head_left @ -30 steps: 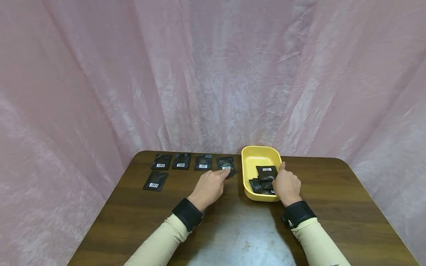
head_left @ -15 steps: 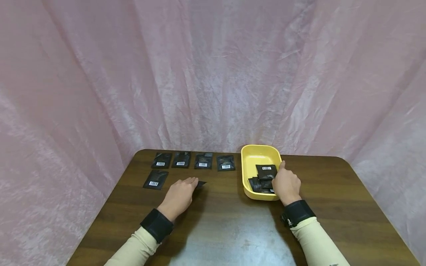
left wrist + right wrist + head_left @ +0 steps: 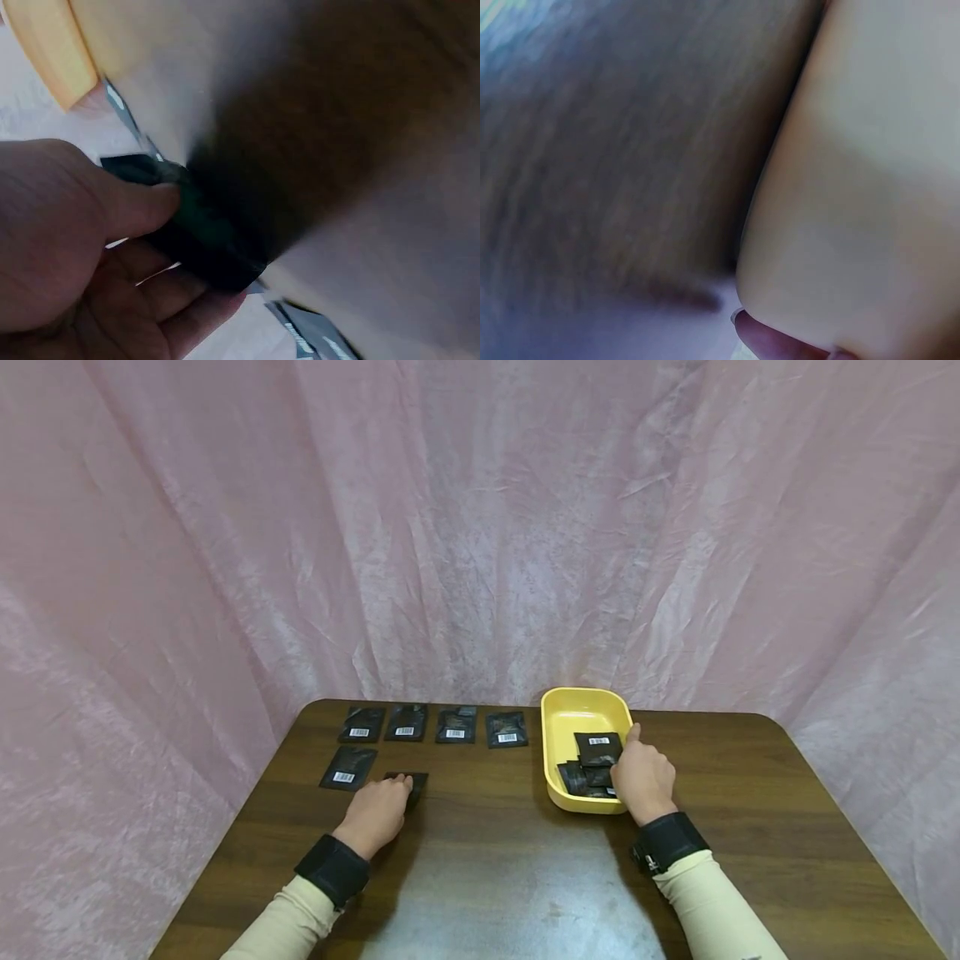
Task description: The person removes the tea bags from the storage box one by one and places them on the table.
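Note:
My left hand pinches a small black flat packet low over the left-middle of the table. In the left wrist view this packet sits between thumb and fingers, dark and partly covered. My right hand holds the right side of a yellow plastic tub, one finger pointing along its rim. Several black packets with white barcode labels lie in the tub's near half. The right wrist view shows the tub's outer wall with fingertips against it.
Along the table's far edge lies a row of black packets, barcodes facing up. One more packet begins a nearer row at the left. The brown wooden table ends at a pink curtain.
My left hand has carried its packet left and nearer, from beside the tub to right of the nearer-row packet. The right hand has stayed at the tub.

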Demonstrator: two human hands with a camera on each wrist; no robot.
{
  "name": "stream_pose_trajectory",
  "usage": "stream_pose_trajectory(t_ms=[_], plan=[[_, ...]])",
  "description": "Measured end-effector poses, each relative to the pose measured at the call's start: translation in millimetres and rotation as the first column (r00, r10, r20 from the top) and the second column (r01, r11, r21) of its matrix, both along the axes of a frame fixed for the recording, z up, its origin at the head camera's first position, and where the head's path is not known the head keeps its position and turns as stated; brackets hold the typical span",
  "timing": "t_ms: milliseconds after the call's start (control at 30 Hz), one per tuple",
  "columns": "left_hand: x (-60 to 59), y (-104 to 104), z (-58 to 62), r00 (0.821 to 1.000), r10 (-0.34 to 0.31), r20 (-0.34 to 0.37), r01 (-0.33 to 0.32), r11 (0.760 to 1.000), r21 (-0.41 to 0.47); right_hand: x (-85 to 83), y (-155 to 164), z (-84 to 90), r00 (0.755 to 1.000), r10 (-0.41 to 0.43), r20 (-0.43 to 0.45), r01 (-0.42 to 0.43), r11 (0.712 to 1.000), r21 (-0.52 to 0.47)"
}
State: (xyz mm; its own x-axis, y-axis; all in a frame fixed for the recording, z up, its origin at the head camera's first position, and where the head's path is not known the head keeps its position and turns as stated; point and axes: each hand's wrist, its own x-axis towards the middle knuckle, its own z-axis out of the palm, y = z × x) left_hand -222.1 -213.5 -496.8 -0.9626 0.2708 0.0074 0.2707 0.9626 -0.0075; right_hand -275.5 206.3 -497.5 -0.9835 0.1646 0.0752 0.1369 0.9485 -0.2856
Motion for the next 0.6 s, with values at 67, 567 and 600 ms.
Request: stream_pose_trajectory(t_ms=[67,567,600], plan=[[0.3,-1,-1.1,0.999,0.017,0.038,-0.018,1.0,0.014,-0.3,0,0.3,1.0,0.001,0.003,-0.001,1.0,0.0],[-10.8,-18,1.4,0.96,-0.05,0.274,-0.008,0.978,0.209,0.4,0,0.5,1.0,-0.007,0.018,0.007,1.0,-0.008],[-12.8,-20,1.5,0.955,-0.056,0.291,-0.015,0.972,0.237,0.5,0,0.4,1.0,-0.007,0.021,0.007,1.0,-0.008]])
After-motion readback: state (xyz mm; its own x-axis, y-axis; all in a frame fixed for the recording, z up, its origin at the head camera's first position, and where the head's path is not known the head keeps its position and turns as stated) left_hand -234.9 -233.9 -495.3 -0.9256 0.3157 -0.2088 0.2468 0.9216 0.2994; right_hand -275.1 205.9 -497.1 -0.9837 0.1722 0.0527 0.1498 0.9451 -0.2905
